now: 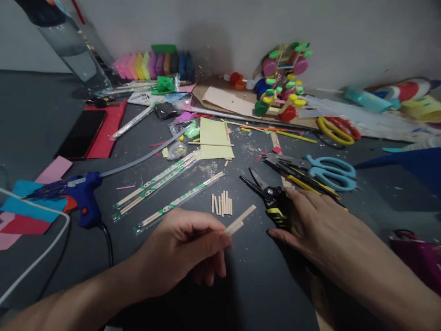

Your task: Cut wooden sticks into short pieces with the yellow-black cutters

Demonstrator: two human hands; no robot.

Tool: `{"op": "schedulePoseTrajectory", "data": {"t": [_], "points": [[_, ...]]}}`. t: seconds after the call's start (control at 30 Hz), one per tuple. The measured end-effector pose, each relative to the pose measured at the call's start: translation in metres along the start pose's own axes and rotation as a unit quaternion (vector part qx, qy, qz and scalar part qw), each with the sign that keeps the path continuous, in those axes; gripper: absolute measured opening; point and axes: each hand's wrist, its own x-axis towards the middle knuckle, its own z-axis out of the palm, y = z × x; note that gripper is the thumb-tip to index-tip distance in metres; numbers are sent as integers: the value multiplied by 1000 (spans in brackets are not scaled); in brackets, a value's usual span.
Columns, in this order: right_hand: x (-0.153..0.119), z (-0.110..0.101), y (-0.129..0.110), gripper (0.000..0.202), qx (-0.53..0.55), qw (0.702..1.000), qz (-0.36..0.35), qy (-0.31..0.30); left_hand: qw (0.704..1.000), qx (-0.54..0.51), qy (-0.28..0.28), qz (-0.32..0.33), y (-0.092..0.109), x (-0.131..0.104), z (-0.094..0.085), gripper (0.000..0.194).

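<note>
My left hand (193, 250) is closed, pinching two short cut wooden sticks (244, 217) between thumb and fingers. My right hand (320, 234) lies over the handles of black-and-yellow cutters (272, 195), thumb on one side and fingers spread on the other. The cutters rest on the table with their blades apart, and my palm hides most of the handles. Between the hands, just beyond the held sticks, several short stick pieces (222, 203) lie in a row. Wrapped chopsticks (179, 200) are beside my left hand.
A blue glue gun (84, 195) with cords lies left, near a phone (82, 133). Light-blue scissors (330, 172) and yellow-handled scissors (334, 131) sit right. Behind are a yellow paper (215, 138), colourful clay blocks (155, 64), small wheeled models (280, 101) and a tilted water bottle (74, 55).
</note>
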Motion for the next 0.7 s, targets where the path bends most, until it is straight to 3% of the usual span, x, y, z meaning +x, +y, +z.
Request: {"op": "schedulePoseTrajectory", "data": {"t": [0.13,0.43,0.53,0.7], "points": [[-1,3,-7,61,30,999,16,12,998,-58,-13,-22,2,2,-3,27],[-15,-16,-5,56,192,977,69,65,994,-104,-3,-28,5,5,-8,28],[-30,-17,-3,53,259,963,62,35,994,-108,-2,-34,6,4,-8,28],[-40,-22,-14,61,286,956,12,-61,991,-117,-11,-59,8,5,-6,28]]}}
